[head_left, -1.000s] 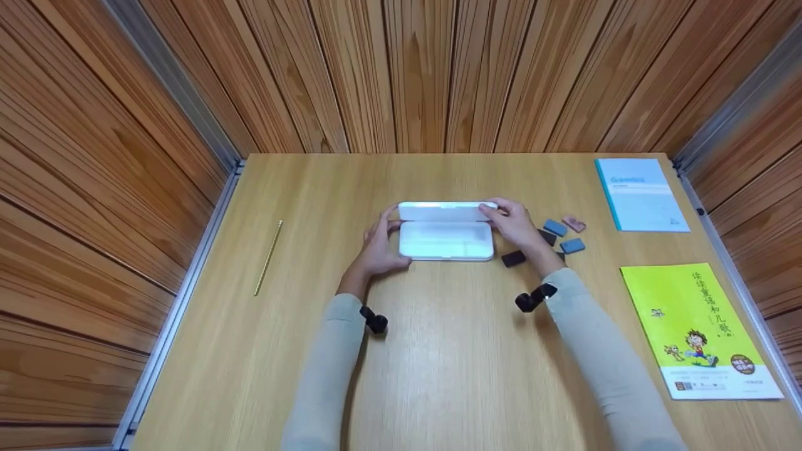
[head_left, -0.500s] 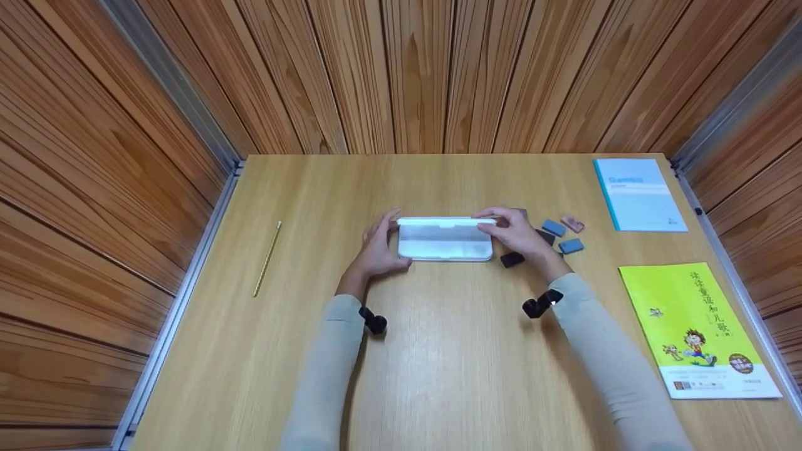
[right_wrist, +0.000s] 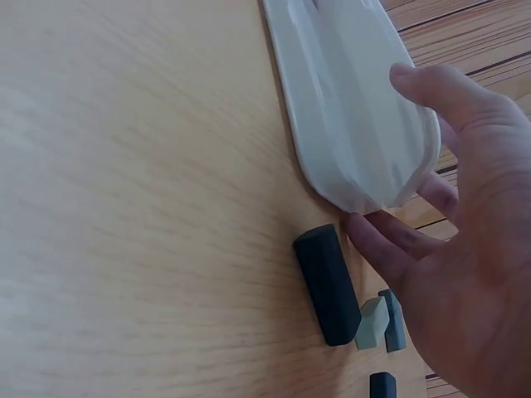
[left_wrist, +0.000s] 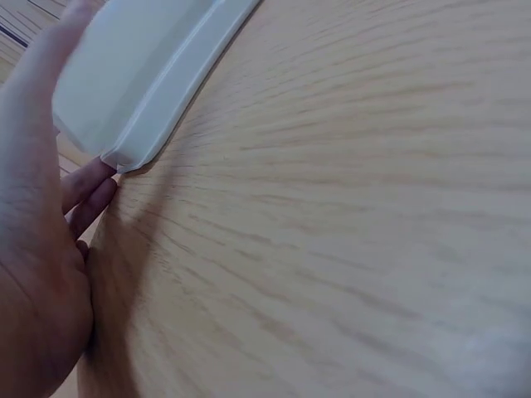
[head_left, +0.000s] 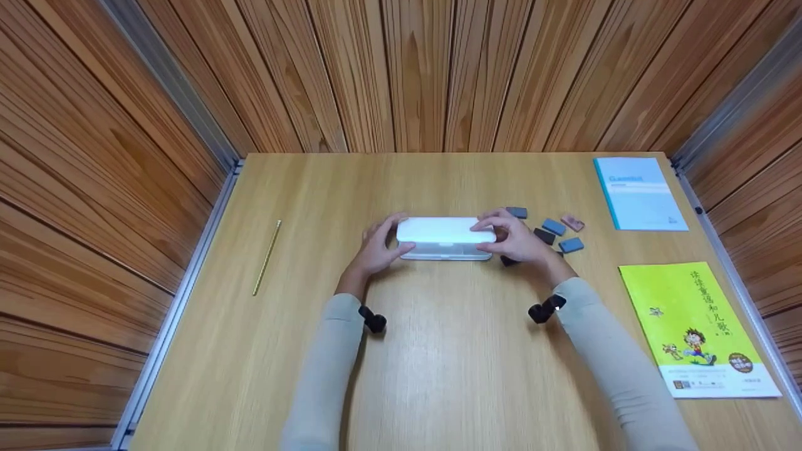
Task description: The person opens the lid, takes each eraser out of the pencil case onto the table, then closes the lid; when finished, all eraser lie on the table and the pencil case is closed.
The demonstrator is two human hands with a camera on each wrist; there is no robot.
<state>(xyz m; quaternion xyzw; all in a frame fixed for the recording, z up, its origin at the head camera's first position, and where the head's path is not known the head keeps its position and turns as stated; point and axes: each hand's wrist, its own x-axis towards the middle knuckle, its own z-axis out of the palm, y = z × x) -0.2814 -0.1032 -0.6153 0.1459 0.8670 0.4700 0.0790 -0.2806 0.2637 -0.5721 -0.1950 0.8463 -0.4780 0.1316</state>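
Note:
A white pencil case (head_left: 446, 232) lies lengthwise on the table in the head view, its lid tilted partway down over the base with a gap along the front. At its left end my left hand (head_left: 378, 247) grips the lid, thumb at the front edge and fingers behind. My right hand (head_left: 517, 238) holds the lid's right end, thumb in front and fingers over the top. In the right wrist view the thumb lies at the lid's (right_wrist: 398, 133) edge, the other fingers around the end of the case. A black eraser (right_wrist: 327, 284) lies close to that hand.
Right of the case lie several erasers, among them a blue eraser (head_left: 571, 245) and a pink eraser (head_left: 572, 223). A gold pencil (head_left: 267, 258) rests at the left. A light-blue notebook (head_left: 642, 194) and a yellow-green book (head_left: 698, 329) lie along the right side.
The lid has swung from standing upright to tilted forward over the base. Both hands have followed it, the left thumb moving up from the base's front corner to the lid.

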